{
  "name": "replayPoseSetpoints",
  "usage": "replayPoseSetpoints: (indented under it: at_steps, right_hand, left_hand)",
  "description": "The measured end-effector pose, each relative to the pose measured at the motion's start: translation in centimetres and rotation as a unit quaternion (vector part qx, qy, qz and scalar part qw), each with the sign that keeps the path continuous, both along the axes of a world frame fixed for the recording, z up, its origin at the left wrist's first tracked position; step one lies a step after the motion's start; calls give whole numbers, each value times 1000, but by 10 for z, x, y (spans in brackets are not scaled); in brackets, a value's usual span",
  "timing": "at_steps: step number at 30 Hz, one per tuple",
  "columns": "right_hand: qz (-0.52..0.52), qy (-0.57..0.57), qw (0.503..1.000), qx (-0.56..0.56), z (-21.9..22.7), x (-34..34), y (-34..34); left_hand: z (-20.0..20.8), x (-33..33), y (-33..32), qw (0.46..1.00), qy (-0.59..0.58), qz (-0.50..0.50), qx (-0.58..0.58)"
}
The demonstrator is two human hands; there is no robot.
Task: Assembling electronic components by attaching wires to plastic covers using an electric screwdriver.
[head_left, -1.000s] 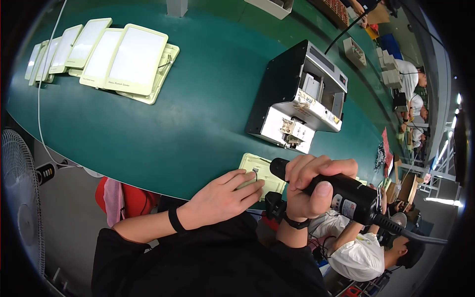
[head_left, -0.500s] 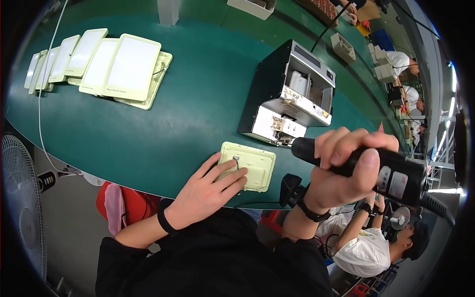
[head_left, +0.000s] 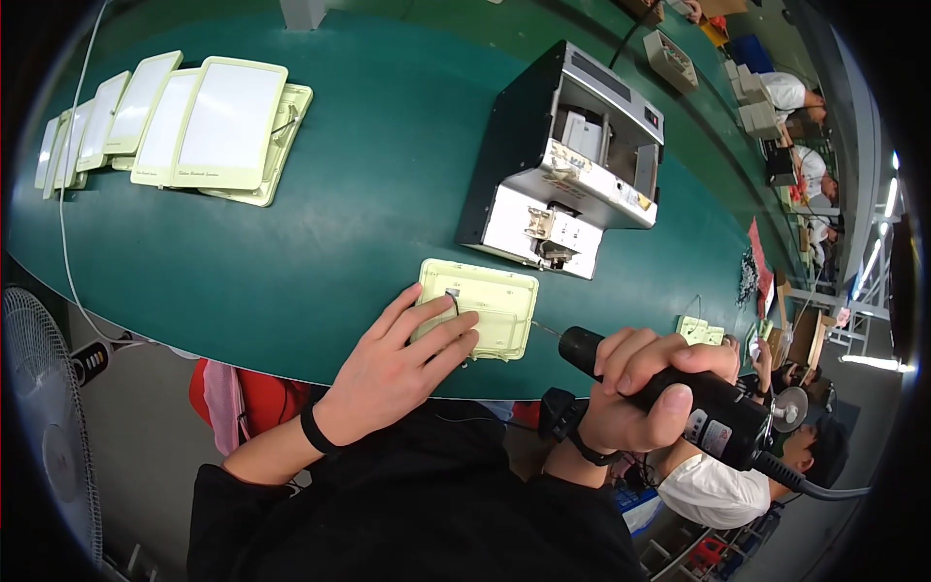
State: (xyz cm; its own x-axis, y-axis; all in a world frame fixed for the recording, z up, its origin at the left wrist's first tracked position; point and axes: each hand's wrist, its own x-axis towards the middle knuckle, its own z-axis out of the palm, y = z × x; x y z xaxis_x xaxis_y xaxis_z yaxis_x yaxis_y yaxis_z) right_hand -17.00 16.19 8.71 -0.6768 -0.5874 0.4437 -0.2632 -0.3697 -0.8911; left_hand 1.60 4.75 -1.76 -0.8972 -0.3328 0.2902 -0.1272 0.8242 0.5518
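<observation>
My left hand (head_left: pixel 383 373) lies with fingers spread on a pale green plastic casing (head_left: pixel 499 315), near the table's front edge. The casing shows its inner side, with ribs and a dark wire under my fingers. My right hand (head_left: pixel 652 383) is wrapped round a black corded electric screwdriver (head_left: pixel 742 432), held to the right of the casing. Its thin bit points left toward the casing's right edge; whether it touches cannot be told.
A black and silver screw-feeding machine (head_left: pixel 485 184) stands just behind the casing. Light green framed white panels (head_left: pixel 233 121) overlap at the far left of the green table (head_left: pixel 369 175). A fan (head_left: pixel 48 407) stands at lower left. A co-worker (head_left: pixel 718 495) sits to the right.
My right hand has brought the screwdriver down and left, away from the machine's front toward the casing. My left hand stays on the casing. The whole view has shifted slightly.
</observation>
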Motion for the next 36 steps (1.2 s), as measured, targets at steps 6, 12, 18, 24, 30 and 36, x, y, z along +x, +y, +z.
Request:
replayPoseSetpoints:
  at_steps: [6, 12, 18, 24, 30, 36]
  right_hand:
    - [0, 28, 1000, -13, -12, -3, -5]
    - [0, 32, 999, -8, -16, -2, -5]
    - [1, 12, 1000, -18, -22, -5, -4]
    - [53, 9, 997, -49, 17, 0, -10]
    - [-2, 97, 990, -105, 36, -12, -73]
    - [52, 34, 995, -78, 31, -11, -61]
  left_hand:
    - [1, -2, 2, 1000, -4, 2, 1]
    - [-1, -4, 3, 1000, 0, 7, 3]
    - [0, -2, 3, 1000, 0, 14, -15]
    - [2, -5, 2, 999, 0, -15, -47]
    - [17, 2, -9, 997, 18, 12, 77]
    - [2, 10, -39, 993, 45, 24, 102]
